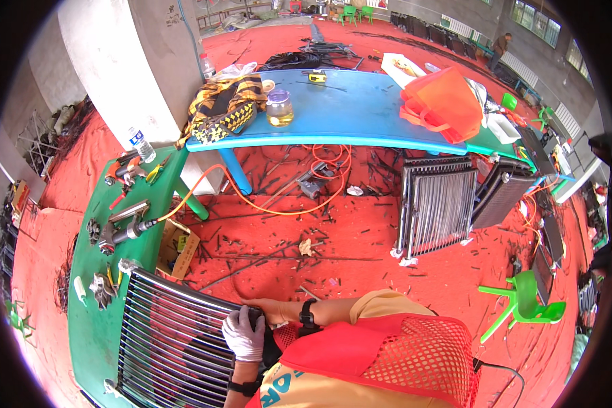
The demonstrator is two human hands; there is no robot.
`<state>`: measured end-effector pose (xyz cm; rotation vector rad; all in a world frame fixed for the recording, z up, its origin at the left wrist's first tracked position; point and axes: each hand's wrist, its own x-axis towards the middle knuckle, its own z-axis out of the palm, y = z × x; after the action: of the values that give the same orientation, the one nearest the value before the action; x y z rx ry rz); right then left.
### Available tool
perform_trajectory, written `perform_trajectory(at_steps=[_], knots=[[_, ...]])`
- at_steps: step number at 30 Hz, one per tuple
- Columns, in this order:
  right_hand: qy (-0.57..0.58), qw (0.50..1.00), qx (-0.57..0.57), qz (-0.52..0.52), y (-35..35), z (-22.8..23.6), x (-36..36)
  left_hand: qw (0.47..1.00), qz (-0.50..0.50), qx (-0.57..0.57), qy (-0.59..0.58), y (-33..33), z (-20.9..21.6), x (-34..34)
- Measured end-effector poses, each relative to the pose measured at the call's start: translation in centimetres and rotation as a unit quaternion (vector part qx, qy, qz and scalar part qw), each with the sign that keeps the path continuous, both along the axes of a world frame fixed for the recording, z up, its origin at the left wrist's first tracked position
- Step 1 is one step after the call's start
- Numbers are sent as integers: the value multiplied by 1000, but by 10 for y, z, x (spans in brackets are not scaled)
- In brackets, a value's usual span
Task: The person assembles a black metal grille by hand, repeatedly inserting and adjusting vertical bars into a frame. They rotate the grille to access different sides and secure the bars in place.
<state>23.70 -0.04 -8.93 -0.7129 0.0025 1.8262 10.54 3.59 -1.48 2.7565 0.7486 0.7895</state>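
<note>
A black-framed rack (173,280) with many parallel slats lies on the green table (92,340). At the rack's corner nearest me, my left hand (243,336) in a white glove is closed over the frame. My bare right hand (270,311), with a black watch on its wrist, comes in from the right and grips that same corner from the far side. Some of its fingers are hidden behind the frame. A small white scrap shows under the right palm. White padding (126,266) covers another corner of the rack.
A power tool (119,236) with an orange hose, pliers (158,171) and a water bottle (141,145) stand on the green table. Beyond is a blue table (347,109) with a jug (279,109) and a red bag (443,105). Several racks (436,207) lean nearby; a green chair (529,302) stands right.
</note>
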Motion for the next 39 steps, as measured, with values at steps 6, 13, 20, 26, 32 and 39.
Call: perform_trajectory(at_steps=[6, 13, 20, 26, 32, 39], knots=[[44, 999, 32, -4, -2, 18, -1, 1000, 2, -4, -8, -1, 3, 1], [208, 973, 90, 40, 10, -31, -11, 1000, 0, -19, -14, 0, 2, 0], [174, 963, 197, 66, -6, -49, -2, 999, -6, -32, 8, -3, 23, 2], [54, 964, 201, 168, -2, -40, 12, 998, 7, -66, -20, -2, 25, 3], [-18, 967, 239, 80, 9, -33, 9, 999, 19, -32, -12, -2, 21, 1], [-107, 956, 271, 25, 5, -29, 5, 999, 24, -35, -11, -1, 18, 0]])
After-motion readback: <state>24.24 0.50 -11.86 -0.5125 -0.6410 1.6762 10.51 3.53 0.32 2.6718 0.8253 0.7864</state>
